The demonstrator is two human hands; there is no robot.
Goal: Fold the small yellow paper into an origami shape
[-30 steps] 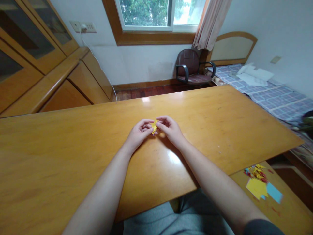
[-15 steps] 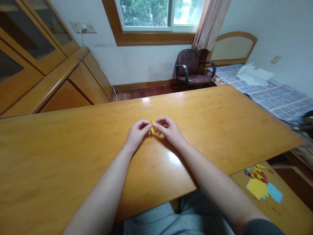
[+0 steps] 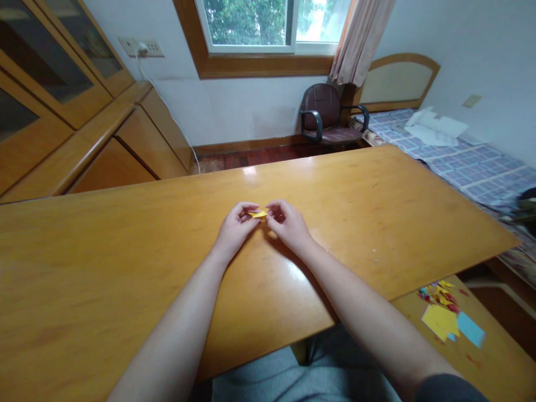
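Observation:
A small piece of folded yellow paper [image 3: 258, 214] is between my two hands, above the wooden table [image 3: 138, 251]. My left hand [image 3: 238, 224] pinches it from the left, its thumb at the lower edge and fingers behind. From the other side my right hand [image 3: 288, 222] has its thumb and fingertips closed on the paper's right end. The paper now lies level, a pointed end showing toward the left. My fingers hide part of its folds.
On a lower surface [image 3: 498, 368] at right lie several small folded paper pieces [image 3: 439, 295], yellow sheets [image 3: 441, 321] and a blue sheet [image 3: 471, 329]. Beyond the table stand an office chair [image 3: 324, 114] and a bed [image 3: 456, 162]. A cabinet [image 3: 125, 145] is at left.
The yellow paper has turned from upright to lying level between my fingertips. My thumbs have shifted slightly downward, while both forearms stay nearly in place.

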